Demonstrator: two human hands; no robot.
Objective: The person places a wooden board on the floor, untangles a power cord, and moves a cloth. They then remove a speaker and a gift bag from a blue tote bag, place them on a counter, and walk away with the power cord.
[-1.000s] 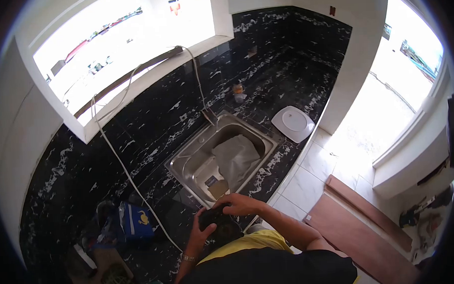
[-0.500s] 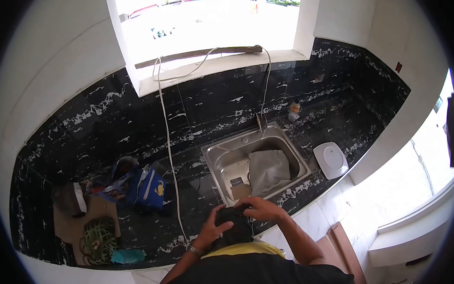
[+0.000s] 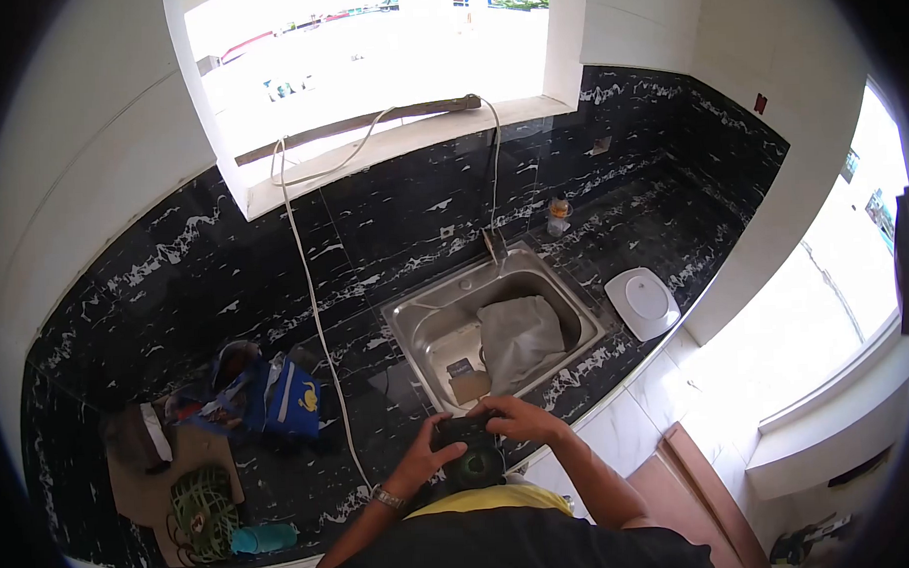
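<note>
My left hand (image 3: 426, 457) and my right hand (image 3: 517, 419) hold a dark, flat object (image 3: 464, 431) between them, close to my body at the counter's front edge. It may be a phone; its face is too dark to tell. Below it shows a dark round shape (image 3: 474, 468) that I cannot make out. Just beyond my hands is a steel sink (image 3: 427, 357). In it lie a grey cloth or bag (image 3: 522, 340), a brown piece (image 3: 469, 387) and a small dark packet (image 3: 460, 368).
A white cable (image 3: 312, 299) runs from the window ledge down across the counter. At left are a blue bag (image 3: 292, 398), a green woven basket (image 3: 203, 510), a turquoise bottle (image 3: 264, 537) and cardboard (image 3: 131, 483). Right of the sink are a white lid-like object (image 3: 642, 303) and a small bottle (image 3: 558, 217).
The view has tilted and shifted, so the counter and window sit further left. My hands keep nearly the same pose, and the dark round shape below them shows more clearly.
</note>
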